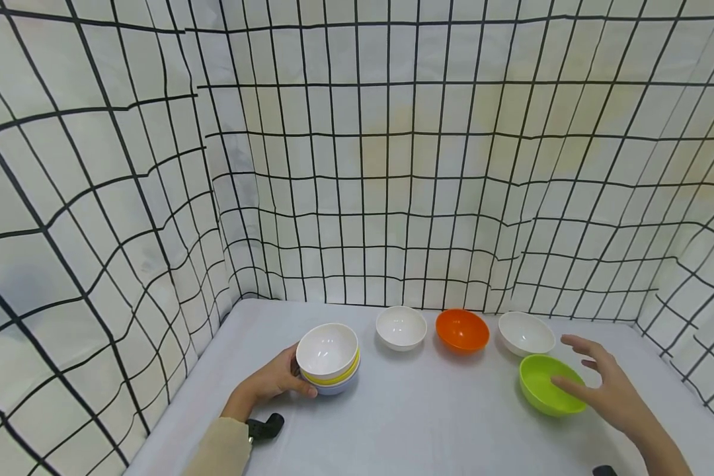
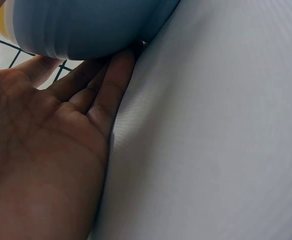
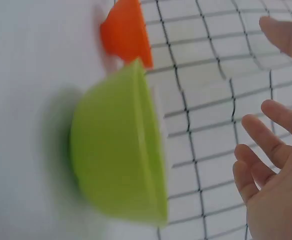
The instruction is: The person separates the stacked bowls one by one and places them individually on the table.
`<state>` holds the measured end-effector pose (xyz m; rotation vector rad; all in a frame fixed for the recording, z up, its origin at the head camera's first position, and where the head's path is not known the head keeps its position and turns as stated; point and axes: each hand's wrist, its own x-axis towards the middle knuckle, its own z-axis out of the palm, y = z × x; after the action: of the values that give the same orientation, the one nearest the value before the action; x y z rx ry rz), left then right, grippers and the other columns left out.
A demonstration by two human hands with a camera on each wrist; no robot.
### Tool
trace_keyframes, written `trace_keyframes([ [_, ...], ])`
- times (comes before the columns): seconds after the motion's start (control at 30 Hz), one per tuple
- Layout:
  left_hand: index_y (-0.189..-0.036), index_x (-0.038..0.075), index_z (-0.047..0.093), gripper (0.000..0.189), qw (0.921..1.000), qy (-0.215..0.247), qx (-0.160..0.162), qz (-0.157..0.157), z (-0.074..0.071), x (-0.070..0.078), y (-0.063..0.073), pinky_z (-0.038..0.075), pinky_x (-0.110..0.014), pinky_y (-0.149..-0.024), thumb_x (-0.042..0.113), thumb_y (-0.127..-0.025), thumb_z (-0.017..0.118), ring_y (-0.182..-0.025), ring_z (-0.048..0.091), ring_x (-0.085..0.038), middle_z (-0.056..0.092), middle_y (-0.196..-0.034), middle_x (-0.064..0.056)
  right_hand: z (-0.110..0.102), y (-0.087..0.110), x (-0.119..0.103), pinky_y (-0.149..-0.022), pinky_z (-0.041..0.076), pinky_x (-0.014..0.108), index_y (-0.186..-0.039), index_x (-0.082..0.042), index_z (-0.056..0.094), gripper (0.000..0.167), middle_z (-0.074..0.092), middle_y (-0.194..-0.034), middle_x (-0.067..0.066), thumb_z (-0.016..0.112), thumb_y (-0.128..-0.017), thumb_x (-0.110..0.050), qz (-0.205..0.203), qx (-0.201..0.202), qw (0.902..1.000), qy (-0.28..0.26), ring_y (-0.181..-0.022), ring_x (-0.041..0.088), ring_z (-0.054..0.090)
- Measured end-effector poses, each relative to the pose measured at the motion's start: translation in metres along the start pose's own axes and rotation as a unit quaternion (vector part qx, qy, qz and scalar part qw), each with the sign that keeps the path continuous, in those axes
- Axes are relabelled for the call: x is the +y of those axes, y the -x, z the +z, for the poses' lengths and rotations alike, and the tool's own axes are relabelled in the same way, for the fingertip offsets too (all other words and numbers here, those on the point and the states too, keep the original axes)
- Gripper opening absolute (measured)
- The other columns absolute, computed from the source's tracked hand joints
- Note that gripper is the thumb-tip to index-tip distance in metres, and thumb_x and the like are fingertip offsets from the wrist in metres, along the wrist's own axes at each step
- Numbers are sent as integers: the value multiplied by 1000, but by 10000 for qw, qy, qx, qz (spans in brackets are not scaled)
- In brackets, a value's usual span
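Note:
In the head view, a stack of bowls stands at the left: a white bowl (image 1: pixel 327 352) on top, a yellow bowl (image 1: pixel 340 377) under it and a light blue bowl (image 1: pixel 336 389) lowest. My left hand (image 1: pixel 279 377) holds the stack from its left side, thumb at the front. In the left wrist view, the fingers reach under the curve of the blue bowl (image 2: pixel 86 30). Over the right rim of a green bowl (image 1: pixel 538 387) hovers my right hand (image 1: pixel 609 390), fingers spread. The right wrist view has this hand (image 3: pixel 281 175) apart from the green bowl (image 3: pixel 113 150).
Along the back of the white table (image 1: pixel 428 423) stand a white bowl (image 1: pixel 401 328), an orange bowl (image 1: pixel 462 330) and another white bowl (image 1: pixel 526 334), the last just behind the green one. White walls with a black grid (image 1: pixel 387 152) enclose the table.

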<state>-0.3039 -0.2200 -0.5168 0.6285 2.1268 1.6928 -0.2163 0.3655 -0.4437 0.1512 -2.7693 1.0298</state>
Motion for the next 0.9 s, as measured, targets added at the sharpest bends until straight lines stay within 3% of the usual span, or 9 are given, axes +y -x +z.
trace_keyframes([
  [0.1,-158,5,29,108,10000,8,3,-13,0,0,0,15,-57,-128,11,-71,93,-154,27,-40,39,-160,-16,3,2,-20,-111,43,38,-150,-9,43,73,46,-151,19,78,-91,-32,-428,332,9985,122,-133,30,41],
  [0.17,-158,5,29,108,10000,19,11,-19,0,0,0,15,-58,-128,10,-71,93,-153,28,-40,40,-160,-16,7,4,-33,-104,37,14,-146,-11,49,65,52,-146,12,78,-91,-27,-783,494,9957,94,-131,9,42],
  [0.23,-158,5,30,107,10000,29,16,-29,0,0,0,16,-58,-128,10,-71,93,-153,29,-41,41,-159,-16,11,6,-47,-93,30,0,-142,-12,53,59,56,-141,-1,79,-89,-21,-1134,603,9917,-18,-124,-7,42],
  [0.33,-158,5,30,107,10000,34,12,-43,0,-1,0,16,-58,-128,10,-71,92,-153,30,-40,41,-159,-16,19,9,-68,-95,32,0,-137,-17,58,53,60,-133,-11,80,-88,-18,-1410,612,9880,-136,-117,-16,43],
  [0.57,-158,5,30,107,10000,19,37,-39,1,-1,1,15,-58,-128,10,-71,92,-153,28,-41,40,-160,-16,42,2,-100,-98,40,3,-130,-25,62,46,68,-122,-9,81,-88,-18,-1840,373,9811,-461,-113,-6,55],
  [0.77,-158,7,29,108,10000,-16,45,-83,1,-1,1,14,-58,-128,11,-70,93,-153,29,-39,40,-160,-14,68,-9,-124,-100,48,17,-130,-22,62,44,68,-125,-8,80,-90,-24,-1827,-9,9801,-780,-115,6,59],
  [0.9,-158,8,29,110,9999,-35,52,-117,0,0,0,14,-56,-129,11,-69,94,-153,30,-37,41,-160,-12,87,-17,-140,-102,52,29,-130,-28,60,44,68,-126,-8,79,-91,-30,-1759,-256,9786,-1039,-117,11,59],
])
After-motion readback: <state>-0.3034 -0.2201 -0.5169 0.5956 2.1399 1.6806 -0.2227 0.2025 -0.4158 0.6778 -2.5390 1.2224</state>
